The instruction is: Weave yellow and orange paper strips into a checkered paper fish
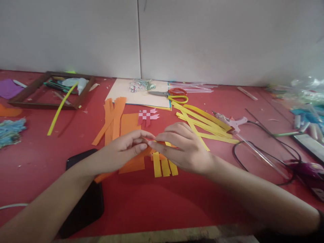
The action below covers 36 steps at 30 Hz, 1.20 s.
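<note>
Over the middle of the red table my left hand (126, 146) and my right hand (186, 146) meet at the fingertips. Between and beneath them is a woven piece of orange and yellow paper strips, its yellow strip ends (162, 167) hanging out toward me. My left thumb and fingers pinch the weave's left side, where an orange strip (100, 177) runs out below the wrist. Fingers of my right hand curl over the weave's top and right, covering most of it. Just beyond lies a finished pink checkered paper fish (146, 116).
Orange strips (115, 116) and an orange sheet (131, 165) lie left; yellow strips (210, 123) lie right, near a pink glue gun (233, 123) with a looping cord. Scissors (174, 94) rest on pale sheets (121, 92). A black phone (86, 206) sits under my left forearm; a brown frame (48, 104) stands back left.
</note>
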Available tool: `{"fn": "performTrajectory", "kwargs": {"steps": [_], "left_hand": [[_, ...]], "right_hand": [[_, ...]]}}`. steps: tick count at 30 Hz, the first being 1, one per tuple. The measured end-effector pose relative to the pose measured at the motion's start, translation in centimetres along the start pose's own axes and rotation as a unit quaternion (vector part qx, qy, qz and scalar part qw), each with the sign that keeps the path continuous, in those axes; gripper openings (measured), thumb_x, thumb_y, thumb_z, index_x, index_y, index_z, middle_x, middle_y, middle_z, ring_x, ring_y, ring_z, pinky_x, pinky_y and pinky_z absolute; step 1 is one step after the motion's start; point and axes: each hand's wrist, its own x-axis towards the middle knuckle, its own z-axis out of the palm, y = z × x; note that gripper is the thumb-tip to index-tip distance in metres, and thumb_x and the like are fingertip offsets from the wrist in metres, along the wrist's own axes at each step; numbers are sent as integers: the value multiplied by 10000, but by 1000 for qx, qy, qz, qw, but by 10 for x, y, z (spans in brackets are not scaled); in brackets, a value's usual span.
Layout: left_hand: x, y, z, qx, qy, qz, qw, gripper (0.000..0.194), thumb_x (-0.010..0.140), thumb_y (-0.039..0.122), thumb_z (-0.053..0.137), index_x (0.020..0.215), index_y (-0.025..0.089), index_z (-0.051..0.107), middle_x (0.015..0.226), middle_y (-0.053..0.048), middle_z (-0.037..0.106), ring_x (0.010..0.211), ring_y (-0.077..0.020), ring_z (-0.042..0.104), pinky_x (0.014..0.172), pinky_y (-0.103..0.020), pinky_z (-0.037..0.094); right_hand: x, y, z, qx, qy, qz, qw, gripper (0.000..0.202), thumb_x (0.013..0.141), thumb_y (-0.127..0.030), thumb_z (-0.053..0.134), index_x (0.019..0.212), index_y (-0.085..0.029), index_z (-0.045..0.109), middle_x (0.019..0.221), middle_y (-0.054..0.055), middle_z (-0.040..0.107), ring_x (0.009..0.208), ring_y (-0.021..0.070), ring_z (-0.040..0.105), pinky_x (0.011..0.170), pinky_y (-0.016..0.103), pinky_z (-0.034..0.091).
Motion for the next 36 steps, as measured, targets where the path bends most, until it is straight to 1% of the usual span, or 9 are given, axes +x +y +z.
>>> {"fn": "performTrajectory", "kwargs": {"steps": [2,4,7,10,15,23,28,32,36], "left_hand": [[1,0,1,-54,15,-10,998,388,925,468,562,1225,223,529,976,-43,672,894,-163,651,817,-283,529],[3,1,0,-58,52,-13,997,395,887,466,614,1175,203,554,908,-34,669,802,-152,653,747,-269,540],[6,-2,-1,4,112,-27,993,338,865,449,624,1086,194,605,945,-46,682,823,-164,656,741,-277,537],[7,-9,-2,98,137,-56,984,299,854,425,597,1033,189,645,939,-54,704,855,-188,667,788,-313,529],[6,-14,0,203,113,-96,968,284,852,437,554,977,219,687,908,-37,730,802,-198,676,733,-319,522],[5,-15,5,237,113,-100,960,305,851,456,539,982,235,704,964,-27,752,845,-206,699,743,-301,536],[4,-18,6,251,138,-97,953,303,845,437,550,994,235,719,972,-20,760,856,-201,705,775,-293,540],[4,-18,7,272,127,-86,950,305,850,423,543,1009,236,724,1004,-18,758,877,-203,703,796,-297,536],[3,-18,6,294,121,-75,945,310,864,428,528,1024,248,723,1033,-19,750,897,-209,695,796,-307,532]], "right_hand": [[3,6,5,19,17,-22,999,182,899,-111,602,1016,-212,699,923,21,713,876,169,583,792,319,484],[3,11,10,40,19,-14,999,223,897,-82,580,1043,-208,692,947,35,706,891,170,594,813,323,501],[-2,19,17,70,22,48,996,295,886,-45,520,1097,-185,672,970,68,692,895,179,604,806,343,518],[-9,28,19,108,10,104,989,255,891,-74,512,1058,-174,676,927,67,699,862,181,613,770,340,521],[-14,42,15,154,-54,132,978,154,906,-148,554,957,-181,696,840,33,720,803,165,616,747,307,509],[-13,42,19,183,-206,125,953,144,915,-189,582,957,-185,720,854,52,690,823,177,601,748,306,481],[-9,33,23,203,-251,149,935,164,932,-166,550,988,-175,703,870,52,670,790,163,597,720,284,461],[-7,29,25,227,-268,147,925,198,950,-150,507,1019,-173,691,913,58,653,788,152,597,728,274,460],[-4,27,16,222,-277,184,917,176,925,-119,513,952,-166,680,869,44,639,759,141,581,697,259,445]]}}
